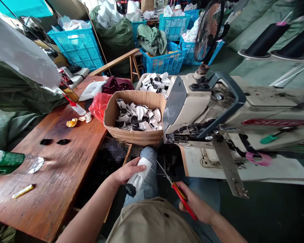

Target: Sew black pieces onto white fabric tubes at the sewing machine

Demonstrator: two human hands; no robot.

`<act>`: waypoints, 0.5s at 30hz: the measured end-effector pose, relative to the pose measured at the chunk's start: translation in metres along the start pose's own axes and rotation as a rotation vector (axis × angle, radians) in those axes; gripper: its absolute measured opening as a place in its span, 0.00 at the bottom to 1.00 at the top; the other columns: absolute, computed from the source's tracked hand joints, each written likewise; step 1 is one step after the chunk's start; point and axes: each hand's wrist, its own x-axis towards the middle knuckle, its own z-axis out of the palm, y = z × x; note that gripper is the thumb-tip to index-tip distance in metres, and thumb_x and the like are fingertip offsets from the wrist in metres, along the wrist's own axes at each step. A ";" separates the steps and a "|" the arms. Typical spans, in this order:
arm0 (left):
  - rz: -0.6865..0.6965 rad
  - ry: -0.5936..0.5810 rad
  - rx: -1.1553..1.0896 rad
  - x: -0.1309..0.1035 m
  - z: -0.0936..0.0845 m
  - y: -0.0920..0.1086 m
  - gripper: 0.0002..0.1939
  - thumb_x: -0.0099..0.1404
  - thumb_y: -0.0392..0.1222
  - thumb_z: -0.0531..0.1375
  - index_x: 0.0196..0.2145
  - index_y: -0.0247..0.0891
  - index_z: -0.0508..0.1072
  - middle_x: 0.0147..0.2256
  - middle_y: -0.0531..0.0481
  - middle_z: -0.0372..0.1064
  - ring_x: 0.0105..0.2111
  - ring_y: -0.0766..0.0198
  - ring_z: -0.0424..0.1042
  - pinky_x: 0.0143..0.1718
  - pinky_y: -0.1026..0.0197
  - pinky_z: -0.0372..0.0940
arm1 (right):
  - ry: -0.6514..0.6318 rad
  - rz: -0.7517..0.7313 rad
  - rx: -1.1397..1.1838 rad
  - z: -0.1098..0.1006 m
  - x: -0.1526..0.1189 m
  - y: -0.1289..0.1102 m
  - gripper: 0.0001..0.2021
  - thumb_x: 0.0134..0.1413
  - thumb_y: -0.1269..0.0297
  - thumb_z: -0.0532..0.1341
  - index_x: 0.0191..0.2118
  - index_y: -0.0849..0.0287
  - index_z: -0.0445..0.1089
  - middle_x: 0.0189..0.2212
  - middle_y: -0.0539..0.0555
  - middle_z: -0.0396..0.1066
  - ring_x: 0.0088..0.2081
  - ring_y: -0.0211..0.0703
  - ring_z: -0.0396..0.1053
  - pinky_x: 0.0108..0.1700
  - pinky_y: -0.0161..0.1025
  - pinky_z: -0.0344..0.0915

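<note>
My left hand (128, 171) is closed on a small white fabric piece (142, 173) with a black end, the thumb pressed on its upper side. This piece is above my lap, and its black end hangs toward me. In my right hand (195, 201) is a thin-shafted tool (183, 199) with a red-and-yellow handle and a long, narrow metal shaft. The shaft points up and left toward the white piece, with a gap between them. Its exact kind is unclear. Beyond my knee, a cardboard box (134, 136) holds several similar white-and-black pieces.
A sewing machine (199, 104) stands at right, its metal bar (229, 168) jutting toward me. The wooden table (53, 175) at left bears a green-labelled bottle (7, 162), a yellow lighter (23, 191) and two black pieces. Blue crates (78, 47) and a fan (209, 30) stand behind.
</note>
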 end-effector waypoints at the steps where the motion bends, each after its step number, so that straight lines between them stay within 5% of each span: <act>1: -0.005 -0.002 0.002 0.001 -0.002 0.000 0.29 0.50 0.54 0.75 0.42 0.36 0.69 0.36 0.49 0.74 0.32 0.62 0.76 0.33 0.62 0.69 | -0.018 0.006 -0.011 0.010 0.004 -0.005 0.21 0.50 0.60 0.63 0.51 0.54 0.61 0.23 0.42 0.68 0.25 0.36 0.69 0.28 0.32 0.60; 7: -0.158 -0.136 0.270 0.005 -0.022 0.023 0.29 0.50 0.54 0.74 0.43 0.37 0.71 0.36 0.50 0.75 0.32 0.60 0.76 0.34 0.61 0.69 | 0.019 -0.137 -0.015 0.021 0.039 -0.015 0.14 0.46 0.60 0.68 0.33 0.57 0.63 0.25 0.45 0.71 0.29 0.39 0.72 0.30 0.32 0.63; 11: -0.315 -0.293 0.698 0.013 -0.033 0.097 0.24 0.45 0.49 0.76 0.34 0.36 0.73 0.28 0.51 0.74 0.26 0.60 0.72 0.24 0.62 0.66 | 0.046 -0.144 0.011 0.008 0.035 -0.008 0.16 0.45 0.57 0.71 0.32 0.57 0.64 0.25 0.47 0.73 0.29 0.40 0.73 0.32 0.34 0.64; 12: -0.229 -0.267 0.699 0.019 -0.035 0.123 0.24 0.47 0.50 0.76 0.36 0.35 0.74 0.29 0.50 0.75 0.27 0.59 0.73 0.26 0.62 0.67 | 0.048 -0.134 0.007 0.006 0.032 -0.007 0.16 0.45 0.56 0.71 0.31 0.57 0.64 0.25 0.47 0.73 0.29 0.40 0.73 0.32 0.34 0.65; 15: 0.387 0.059 0.367 0.047 -0.041 0.201 0.31 0.59 0.63 0.66 0.47 0.33 0.71 0.39 0.41 0.75 0.37 0.56 0.76 0.38 0.56 0.72 | 0.075 -0.111 -0.010 -0.001 0.021 -0.006 0.16 0.48 0.53 0.69 0.31 0.57 0.65 0.26 0.50 0.75 0.31 0.42 0.74 0.35 0.35 0.67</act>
